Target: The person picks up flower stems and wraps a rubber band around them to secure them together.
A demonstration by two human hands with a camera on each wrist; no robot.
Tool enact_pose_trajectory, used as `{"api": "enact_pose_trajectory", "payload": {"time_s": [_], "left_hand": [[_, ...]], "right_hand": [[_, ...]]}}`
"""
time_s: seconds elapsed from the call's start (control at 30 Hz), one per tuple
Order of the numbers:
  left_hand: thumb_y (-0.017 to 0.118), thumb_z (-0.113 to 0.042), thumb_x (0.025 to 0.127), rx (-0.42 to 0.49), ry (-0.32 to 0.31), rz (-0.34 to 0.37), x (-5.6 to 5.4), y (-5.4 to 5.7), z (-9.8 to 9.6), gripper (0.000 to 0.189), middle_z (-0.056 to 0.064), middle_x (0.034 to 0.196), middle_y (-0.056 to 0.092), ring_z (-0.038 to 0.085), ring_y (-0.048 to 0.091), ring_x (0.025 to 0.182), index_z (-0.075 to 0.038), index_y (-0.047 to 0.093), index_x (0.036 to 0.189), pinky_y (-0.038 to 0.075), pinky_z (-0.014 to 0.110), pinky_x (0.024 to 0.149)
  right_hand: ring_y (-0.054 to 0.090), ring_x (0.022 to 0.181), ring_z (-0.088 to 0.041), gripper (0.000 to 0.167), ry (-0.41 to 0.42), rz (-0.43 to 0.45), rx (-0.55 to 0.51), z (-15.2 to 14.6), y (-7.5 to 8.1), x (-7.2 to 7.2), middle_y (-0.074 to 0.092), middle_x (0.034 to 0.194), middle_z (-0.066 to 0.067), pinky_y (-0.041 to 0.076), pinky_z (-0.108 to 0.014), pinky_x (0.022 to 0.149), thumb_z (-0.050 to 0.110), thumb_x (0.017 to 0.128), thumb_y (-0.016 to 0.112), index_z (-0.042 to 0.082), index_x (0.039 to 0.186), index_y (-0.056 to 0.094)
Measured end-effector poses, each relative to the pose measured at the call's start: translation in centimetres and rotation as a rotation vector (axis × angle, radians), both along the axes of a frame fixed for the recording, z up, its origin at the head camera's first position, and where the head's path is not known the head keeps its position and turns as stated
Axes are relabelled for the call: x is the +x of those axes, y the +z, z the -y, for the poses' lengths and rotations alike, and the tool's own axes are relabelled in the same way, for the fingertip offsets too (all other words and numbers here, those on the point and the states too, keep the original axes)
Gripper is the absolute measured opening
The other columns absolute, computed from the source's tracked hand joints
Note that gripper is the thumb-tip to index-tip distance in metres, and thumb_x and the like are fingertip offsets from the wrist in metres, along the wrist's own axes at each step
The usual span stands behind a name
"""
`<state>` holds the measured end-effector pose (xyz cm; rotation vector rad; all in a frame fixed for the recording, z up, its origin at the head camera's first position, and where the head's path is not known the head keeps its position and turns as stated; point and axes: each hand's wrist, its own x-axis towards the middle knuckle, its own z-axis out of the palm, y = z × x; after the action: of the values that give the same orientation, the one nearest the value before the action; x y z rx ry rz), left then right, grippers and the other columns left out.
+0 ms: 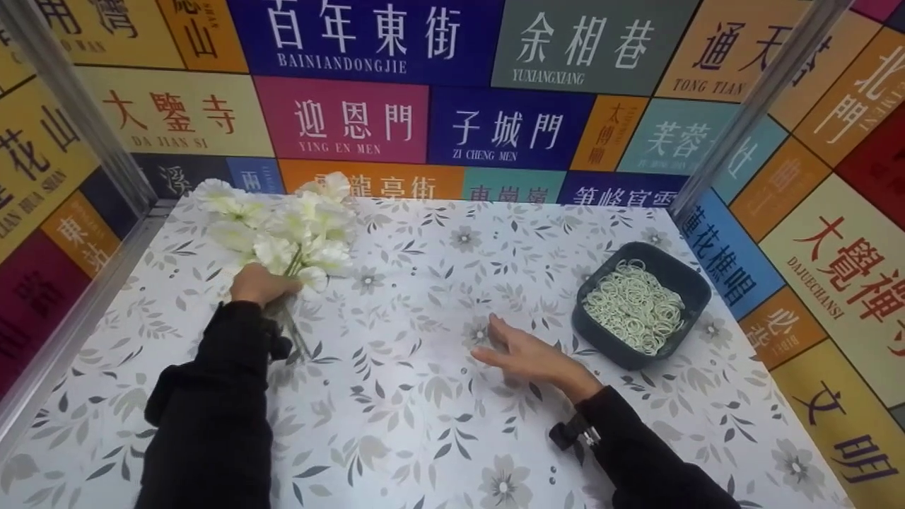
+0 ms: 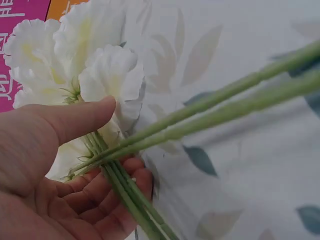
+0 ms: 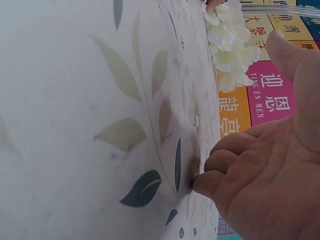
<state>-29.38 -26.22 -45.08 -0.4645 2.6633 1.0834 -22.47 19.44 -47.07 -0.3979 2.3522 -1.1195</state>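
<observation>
My left hand (image 1: 261, 284) holds a bunch of white flowers (image 1: 290, 226) by the stems, at the far left of the table. In the left wrist view the fingers curl under several green stems (image 2: 131, 192), with the thumb over them just below the petals. Two of these stems cross the others and slant up to the right. My right hand (image 1: 529, 357) holds nothing; its palm and relaxed fingers show in the right wrist view, low over the tabletop. It is left of a dark square bowl (image 1: 597, 338) filled with pale green rubber bands (image 1: 631, 307).
The table (image 1: 396, 438) has a white cover printed with grey leaves and flowers. Behind it and on both sides stand panels (image 1: 339, 116) with coloured blocks of writing. Metal posts (image 1: 760, 92) rise at the back corners.
</observation>
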Motion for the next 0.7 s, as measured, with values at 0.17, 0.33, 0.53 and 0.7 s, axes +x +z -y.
{"api": "enact_pose_trajectory", "payload": {"time_s": [0.17,0.33,0.53,0.7], "left_hand": [[0.063,-0.012,0.093,0.517,0.123,0.065,0.3,0.5,-1.7,0.015,0.001,0.062,0.064,0.014,0.061,0.055,0.003,0.067,0.097,0.056,0.028,0.06],[0.051,-0.006,0.102,0.989,0.271,0.23,-0.3,0.6,-3.1,0.015,0.004,0.063,0.067,0.013,0.064,0.056,0.002,0.062,0.096,0.059,0.025,0.064],[0.043,-0.01,0.106,1.325,0.377,0.312,-1.8,-1.0,-4.8,0.027,0.007,0.065,0.063,0.013,0.058,0.059,0.002,0.061,0.089,0.051,0.021,0.059],[0.037,-0.012,0.108,1.483,0.441,0.257,-2.4,-1.8,-6.9,0.016,0.0,0.065,0.051,0.01,0.04,0.057,-0.003,0.051,0.108,0.034,0.019,0.053]], "right_hand": [[0.023,0.154,-0.028,0.104,0.012,0.006,-0.018,0.8,0.0,-0.4,0.02,0.166,-0.013,0.016,-0.044,0.127,0.063,0.092,0.06,0.007,0.16,0.005],[0.022,0.154,-0.028,0.106,0.012,0.017,-0.012,1.8,0.2,-0.8,0.02,0.166,-0.014,0.016,-0.043,0.128,0.067,0.089,0.06,0.009,0.16,0.007],[0.025,0.153,-0.029,0.106,0.021,0.026,0.002,3.1,0.4,-1.2,0.024,0.165,-0.016,0.019,-0.044,0.127,0.069,0.087,0.06,0.011,0.16,0.01],[0.021,0.155,-0.026,0.107,0.047,0.038,-0.028,3.9,0.8,-1.5,0.018,0.167,-0.013,0.017,-0.042,0.128,0.067,0.089,0.06,0.008,0.16,0.007]]}}
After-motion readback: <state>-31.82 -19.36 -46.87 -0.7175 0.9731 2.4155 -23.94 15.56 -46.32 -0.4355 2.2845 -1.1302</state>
